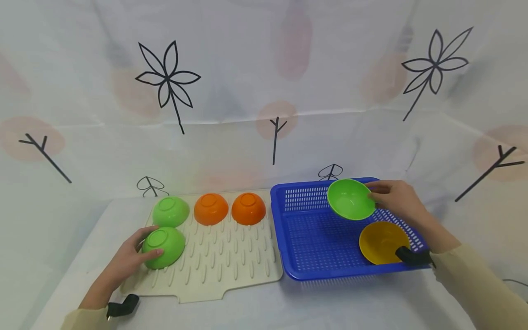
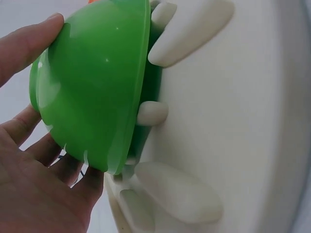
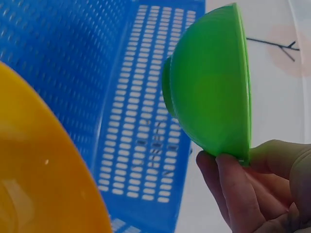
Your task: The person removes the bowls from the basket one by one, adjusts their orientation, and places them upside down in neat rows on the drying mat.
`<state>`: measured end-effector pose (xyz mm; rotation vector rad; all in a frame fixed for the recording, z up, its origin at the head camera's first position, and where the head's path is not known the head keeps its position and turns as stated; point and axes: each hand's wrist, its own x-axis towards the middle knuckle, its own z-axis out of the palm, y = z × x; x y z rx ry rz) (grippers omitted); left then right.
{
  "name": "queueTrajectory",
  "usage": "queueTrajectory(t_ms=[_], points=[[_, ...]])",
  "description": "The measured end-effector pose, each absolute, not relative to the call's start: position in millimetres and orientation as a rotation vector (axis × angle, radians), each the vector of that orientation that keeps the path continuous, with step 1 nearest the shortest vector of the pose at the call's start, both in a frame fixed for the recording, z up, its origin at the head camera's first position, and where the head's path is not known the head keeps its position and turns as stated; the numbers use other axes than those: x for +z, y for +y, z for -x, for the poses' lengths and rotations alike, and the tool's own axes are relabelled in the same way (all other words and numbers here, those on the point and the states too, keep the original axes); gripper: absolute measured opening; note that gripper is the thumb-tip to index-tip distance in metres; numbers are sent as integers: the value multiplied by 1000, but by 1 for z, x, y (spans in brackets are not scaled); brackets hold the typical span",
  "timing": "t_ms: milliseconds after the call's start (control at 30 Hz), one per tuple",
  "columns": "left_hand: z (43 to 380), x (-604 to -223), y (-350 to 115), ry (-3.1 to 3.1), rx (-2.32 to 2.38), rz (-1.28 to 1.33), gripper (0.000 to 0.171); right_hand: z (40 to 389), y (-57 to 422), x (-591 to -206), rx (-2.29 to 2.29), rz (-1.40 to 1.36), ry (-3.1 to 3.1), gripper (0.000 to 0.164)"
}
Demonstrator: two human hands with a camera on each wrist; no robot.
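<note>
**Green Bowl Pinched by the Rim Above the Basket**

Locate the raised green bowl (image 1: 350, 200) right of centre in the head view, above the blue basket (image 1: 317, 236). Pinched at its right edge between thumb and fingers of the right hand (image 1: 396, 199). Critical relation: extending leftward from the fingertips, toward the rack side of the frame. Round, therefore without a long axis; tilted, with mouth toward the head camera. Nearer hand: right; left well apart.

Find the yellow bowl (image 1: 381, 240) in the lower right of the basket, below the right hand, mouth toward the camera.

At lower left, note the left hand (image 1: 129, 252), curled around the upturned green bowl (image 1: 166, 247) with thumb and fingers on opposite sides. Check the left wrist view for its rim at the pegs of the cream drying rack (image 1: 243, 273); exact contact not discernible.

Along the far side of the rack, from left to right: second green bowl (image 1: 171, 211), left orange bowl (image 1: 211, 209), right orange bowl (image 1: 248, 209), all upturned. Across the upper frame: patterned white cloth (image 1: 231, 151).
</note>
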<state>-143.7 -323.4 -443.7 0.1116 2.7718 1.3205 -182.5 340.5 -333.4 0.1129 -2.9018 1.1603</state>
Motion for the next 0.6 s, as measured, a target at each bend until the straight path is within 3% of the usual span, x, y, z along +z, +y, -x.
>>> queueTrajectory(t_ms=[600], points=[[142,-440,-324,2736,1330,-96,82,161,304,-320,1248,-217,-2944,41]])
